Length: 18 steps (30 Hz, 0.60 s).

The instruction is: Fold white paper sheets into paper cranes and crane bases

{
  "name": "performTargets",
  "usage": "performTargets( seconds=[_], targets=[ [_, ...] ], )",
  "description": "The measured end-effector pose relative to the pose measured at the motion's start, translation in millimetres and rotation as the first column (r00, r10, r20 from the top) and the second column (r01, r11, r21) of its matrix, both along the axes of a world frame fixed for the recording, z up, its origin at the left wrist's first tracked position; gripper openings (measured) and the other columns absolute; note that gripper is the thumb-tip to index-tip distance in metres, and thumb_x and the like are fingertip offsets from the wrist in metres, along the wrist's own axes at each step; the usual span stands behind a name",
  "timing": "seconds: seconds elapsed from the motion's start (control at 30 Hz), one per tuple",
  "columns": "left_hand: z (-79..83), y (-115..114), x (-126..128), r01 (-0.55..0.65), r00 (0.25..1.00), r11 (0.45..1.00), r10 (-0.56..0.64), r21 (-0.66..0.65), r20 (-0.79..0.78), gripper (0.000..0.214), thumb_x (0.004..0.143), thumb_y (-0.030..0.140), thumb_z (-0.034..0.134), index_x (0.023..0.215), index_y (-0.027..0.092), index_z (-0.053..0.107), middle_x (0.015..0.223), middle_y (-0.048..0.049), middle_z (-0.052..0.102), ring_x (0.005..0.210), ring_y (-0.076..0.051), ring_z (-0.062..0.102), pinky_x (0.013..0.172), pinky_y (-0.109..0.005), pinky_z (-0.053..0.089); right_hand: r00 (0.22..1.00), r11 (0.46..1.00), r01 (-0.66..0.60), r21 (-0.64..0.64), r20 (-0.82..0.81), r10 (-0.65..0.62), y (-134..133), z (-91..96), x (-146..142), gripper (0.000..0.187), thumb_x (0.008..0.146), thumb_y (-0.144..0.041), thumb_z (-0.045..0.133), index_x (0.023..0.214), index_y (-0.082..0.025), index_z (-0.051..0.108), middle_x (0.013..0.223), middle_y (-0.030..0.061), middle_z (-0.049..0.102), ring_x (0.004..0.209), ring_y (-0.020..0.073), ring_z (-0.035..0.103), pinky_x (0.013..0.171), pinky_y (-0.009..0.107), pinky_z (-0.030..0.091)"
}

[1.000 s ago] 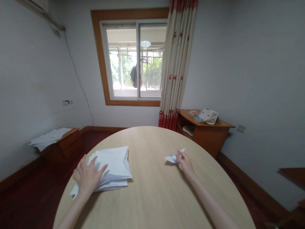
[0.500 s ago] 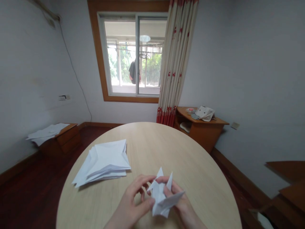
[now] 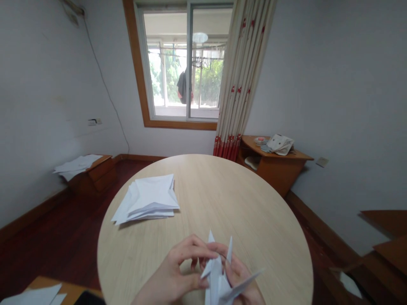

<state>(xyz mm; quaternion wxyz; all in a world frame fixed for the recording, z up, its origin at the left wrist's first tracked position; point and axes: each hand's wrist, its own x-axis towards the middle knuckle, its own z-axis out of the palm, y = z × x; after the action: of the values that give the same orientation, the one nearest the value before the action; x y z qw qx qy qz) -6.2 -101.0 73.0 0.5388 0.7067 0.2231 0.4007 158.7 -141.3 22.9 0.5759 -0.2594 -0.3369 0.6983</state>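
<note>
Both hands meet low in the middle of the view, over the near edge of the round wooden table point(image 3: 254, 203). They hold a small folded white paper figure point(image 3: 219, 275) with pointed tips sticking up. My left hand point(image 3: 178, 273) pinches it from the left with fingers curled round it. My right hand point(image 3: 240, 275) grips it from the right and below. A stack of white paper sheets point(image 3: 148, 199) lies on the table's left side, apart from both hands.
A low wooden cabinet point(image 3: 92, 173) with papers on it stands by the left wall. A wooden corner desk point(image 3: 276, 163) with a bag on top sits right of the red-patterned curtain point(image 3: 241, 80). More white paper point(image 3: 32, 294) lies at the bottom left. The floor is dark red wood.
My left hand left the paper stack and my right hand brought the folded figure near. Both now hold it close to me. The view shifted slightly left.
</note>
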Motion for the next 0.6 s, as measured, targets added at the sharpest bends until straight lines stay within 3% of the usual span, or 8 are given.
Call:
performTargets(
  seconds=[0.17,0.37,0.5,0.6],
  targets=[
    [-11.2,-12,1,-0.198,0.973,0.975,0.208,0.101,-0.102,0.015,0.083,0.034,0.067,0.089,0.021,0.067,0.087,-0.0034,0.064,0.078,-0.017,0.056,0.072,-0.027,0.041,0.981,1.0,-0.009,-0.014,0.192,0.012,-7,1.2,6,0.048,0.077,-0.054,0.069,0.112,-0.022,0.065,0.093,0.0076,0.069,0.075,0.0195,0.063,0.068,0.029,0.047],
    [-20.5,-18,7,-0.293,0.951,0.955,0.296,0.043,-0.087,0.037,0.09,0.046,0.053,0.066,0.018,0.059,0.072,-0.003,0.062,0.069,-0.017,0.055,0.067,-0.027,0.042,0.942,0.984,-0.175,-0.035,0.284,0.178,-17,7.3,13,0.073,0.065,-0.058,0.078,0.128,-0.029,0.056,0.109,0.0075,0.065,0.095,0.0247,0.063,0.087,0.036,0.046],
    [-22.7,-26,11,-0.462,0.874,0.882,0.471,0.092,-0.124,0.024,0.089,0.043,0.055,0.082,0.021,0.06,0.073,-0.0019,0.061,0.068,-0.017,0.056,0.065,-0.026,0.045,0.93,0.971,-0.238,0.02,0.294,0.222,-17,4.8,10,0.084,0.062,-0.055,0.081,0.135,-0.029,0.049,0.116,0.0081,0.062,0.104,0.0259,0.06,0.093,0.037,0.043],
    [-24.9,-33,7,-0.489,0.854,0.852,0.511,0.185,-0.097,0.024,0.093,0.042,0.047,0.087,0.022,0.06,0.084,-0.005,0.062,0.078,-0.019,0.059,0.071,-0.029,0.047,0.946,0.985,-0.17,-0.032,0.275,0.172,-15,4.3,7,0.076,0.065,-0.052,0.081,0.132,-0.029,0.053,0.114,0.0074,0.064,0.098,0.0241,0.063,0.086,0.035,0.048]
  ],
)
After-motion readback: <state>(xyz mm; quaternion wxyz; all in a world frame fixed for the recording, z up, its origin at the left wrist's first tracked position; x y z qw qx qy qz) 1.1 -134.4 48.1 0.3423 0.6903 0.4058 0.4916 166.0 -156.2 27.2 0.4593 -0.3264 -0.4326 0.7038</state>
